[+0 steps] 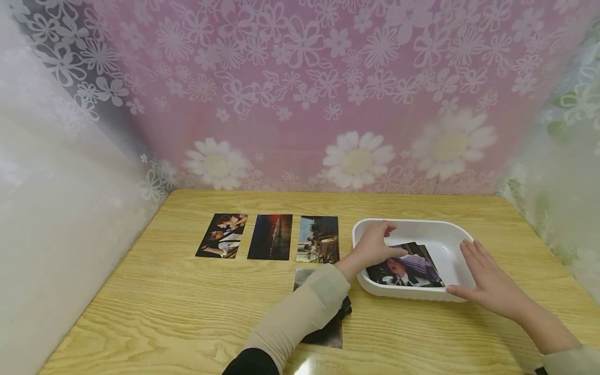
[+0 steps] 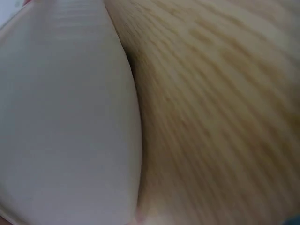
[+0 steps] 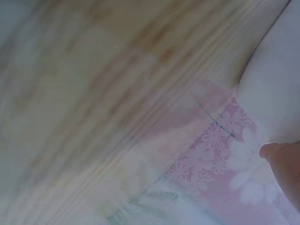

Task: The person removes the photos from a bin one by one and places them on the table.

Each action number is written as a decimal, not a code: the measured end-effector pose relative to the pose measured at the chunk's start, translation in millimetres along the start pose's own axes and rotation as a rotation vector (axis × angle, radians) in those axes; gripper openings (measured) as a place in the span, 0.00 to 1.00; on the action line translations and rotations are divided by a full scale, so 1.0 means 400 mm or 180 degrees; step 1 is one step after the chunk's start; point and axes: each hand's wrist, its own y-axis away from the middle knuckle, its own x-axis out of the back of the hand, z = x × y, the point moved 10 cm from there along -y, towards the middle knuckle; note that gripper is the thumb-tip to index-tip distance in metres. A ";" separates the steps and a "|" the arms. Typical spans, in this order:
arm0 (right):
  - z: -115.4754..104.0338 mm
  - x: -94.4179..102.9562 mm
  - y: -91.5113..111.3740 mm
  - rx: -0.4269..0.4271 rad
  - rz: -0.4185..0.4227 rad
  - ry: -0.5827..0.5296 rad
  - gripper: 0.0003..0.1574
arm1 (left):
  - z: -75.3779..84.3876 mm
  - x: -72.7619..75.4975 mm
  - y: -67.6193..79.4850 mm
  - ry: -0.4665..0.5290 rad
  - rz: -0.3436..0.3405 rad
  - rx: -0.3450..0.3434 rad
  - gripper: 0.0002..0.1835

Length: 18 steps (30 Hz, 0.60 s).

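A white plastic basin (image 1: 450, 245) with rounded corners stands at the right of the table. Inside its left half lie a few overlapping photos (image 1: 417, 271); the top one has purple and black areas. My left hand (image 1: 372, 246) reaches over the basin's left side, thumb over the photos and fingers spread apart from it. At the opposite end, my right hand (image 1: 489, 284) rests on the rim with straight fingers, its thumb by the front edge. In the left wrist view the basin's outer wall (image 2: 70, 117) fills the left side. A fingertip (image 3: 276, 157) touches the basin in the right wrist view.
Three photos lie in a row left of the basin: one with figures (image 1: 222, 236), a dark red-blue one (image 1: 270, 237) and an outdoor scene (image 1: 319, 239). Another dark photo (image 1: 330, 336) is partly hidden under my left forearm. A flowered curtain (image 1: 290, 104) hangs behind the wooden table (image 1: 154, 302).
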 end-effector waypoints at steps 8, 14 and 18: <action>0.002 0.001 0.000 0.0008 0.0024 0.0013 0.61 | 0.002 -0.032 0.000 -0.0723 -0.0322 -0.0021 0.36; 0.000 -0.001 0.001 0.0016 0.0021 -0.0007 0.61 | -0.015 -0.070 0.008 -0.1368 -0.0665 0.0114 0.44; 0.000 -0.002 0.001 0.0005 0.0011 -0.0005 0.61 | -0.030 -0.088 0.018 -0.1777 -0.0836 0.0168 0.43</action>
